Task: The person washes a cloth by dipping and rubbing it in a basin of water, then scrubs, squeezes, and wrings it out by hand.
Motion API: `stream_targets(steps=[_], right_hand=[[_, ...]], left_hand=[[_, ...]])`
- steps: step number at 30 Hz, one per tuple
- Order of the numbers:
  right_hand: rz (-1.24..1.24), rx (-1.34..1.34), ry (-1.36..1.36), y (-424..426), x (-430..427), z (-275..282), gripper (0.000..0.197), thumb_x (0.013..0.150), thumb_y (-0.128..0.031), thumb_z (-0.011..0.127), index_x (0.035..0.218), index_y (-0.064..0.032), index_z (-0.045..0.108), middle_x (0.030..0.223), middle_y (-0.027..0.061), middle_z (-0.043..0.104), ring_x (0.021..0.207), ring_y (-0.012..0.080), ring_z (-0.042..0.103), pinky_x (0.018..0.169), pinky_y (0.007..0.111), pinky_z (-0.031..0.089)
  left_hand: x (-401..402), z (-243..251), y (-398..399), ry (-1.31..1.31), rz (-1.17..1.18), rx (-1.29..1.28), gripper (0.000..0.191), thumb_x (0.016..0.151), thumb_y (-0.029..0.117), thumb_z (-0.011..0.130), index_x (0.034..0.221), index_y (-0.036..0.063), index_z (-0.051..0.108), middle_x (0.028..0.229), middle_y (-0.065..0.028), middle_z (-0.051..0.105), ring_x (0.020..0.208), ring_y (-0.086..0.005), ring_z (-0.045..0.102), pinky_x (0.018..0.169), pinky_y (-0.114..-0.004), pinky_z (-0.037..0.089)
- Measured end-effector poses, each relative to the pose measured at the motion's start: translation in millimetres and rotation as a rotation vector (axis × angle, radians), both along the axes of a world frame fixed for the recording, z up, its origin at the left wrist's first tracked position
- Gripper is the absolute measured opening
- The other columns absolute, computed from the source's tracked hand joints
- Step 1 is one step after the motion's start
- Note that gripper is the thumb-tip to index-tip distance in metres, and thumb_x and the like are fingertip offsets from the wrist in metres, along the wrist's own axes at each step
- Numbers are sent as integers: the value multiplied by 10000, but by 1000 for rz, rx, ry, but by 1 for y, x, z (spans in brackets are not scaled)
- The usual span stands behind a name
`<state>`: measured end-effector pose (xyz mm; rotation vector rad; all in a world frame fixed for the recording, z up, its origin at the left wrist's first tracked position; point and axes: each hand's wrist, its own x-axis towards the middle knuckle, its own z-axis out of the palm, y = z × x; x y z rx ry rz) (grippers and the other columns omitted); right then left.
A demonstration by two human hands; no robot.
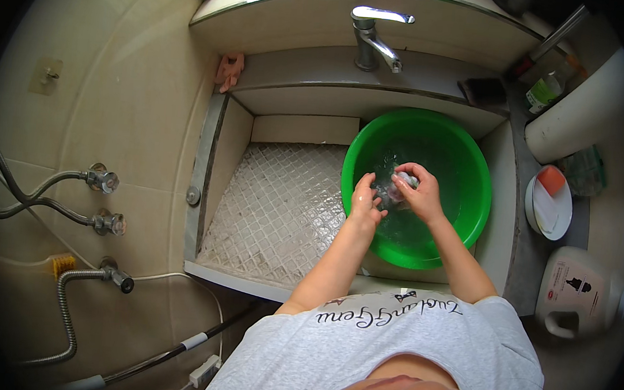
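Note:
A green plastic basin holds cloudy water and sits in the right part of the tiled sink. Over the water, my right hand pinches a small wet whitish and pink thing, perhaps cloth; my fingers cover part of it. My left hand is wet and held just left of it, fingers apart, with nothing seen in it. Ripples and splashes show around both hands.
A chrome faucet rises behind the basin. Ridged tile lines the sink's left side. On the right ledge are a dark brush, a white bowl with a sponge and a large jug. Pink gloves lie back left.

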<state>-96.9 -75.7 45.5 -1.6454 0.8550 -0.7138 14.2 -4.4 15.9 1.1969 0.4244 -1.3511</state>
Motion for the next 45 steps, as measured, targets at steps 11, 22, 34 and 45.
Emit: stream_targets(steps=[11, 22, 34, 45], right_hand=[[291, -470, 18, 52, 16, 55, 152, 788, -198, 641, 802, -48, 619, 760, 122, 614, 670, 291, 593, 599, 348, 470], [-208, -392, 342, -29, -17, -68, 216, 831, -288, 584, 841, -73, 598, 782, 150, 614, 728, 351, 589, 618, 402, 473], [-104, -123, 235, -36, -47, -128, 421, 747, -188, 668, 1129, -66, 541, 1008, 151, 610, 909, 282, 606, 784, 358, 482], [430, -283, -7, 47, 1, 77, 320, 745, -171, 676, 1027, -54, 580, 886, 120, 629, 772, 268, 616, 683, 320, 480]], left_hand=[[-8, -10, 9, 199, -13, -525, 264, 858, 406, 510, 857, 145, 552, 771, -38, 545, 694, -187, 534, 566, -325, 455], [-23, -13, -4, -178, 53, -409, 196, 880, 140, 494, 1049, 41, 508, 966, -61, 562, 867, -176, 557, 736, -315, 485], [-12, 4, 1, -48, -18, -135, 630, 807, 365, 595, 1365, 251, 325, 1458, -152, 127, 1306, -393, 163, 993, -623, 159], [0, 4, 4, 375, -105, -442, 283, 891, 405, 468, 740, 166, 487, 744, -25, 548, 678, -169, 532, 546, -338, 449]])
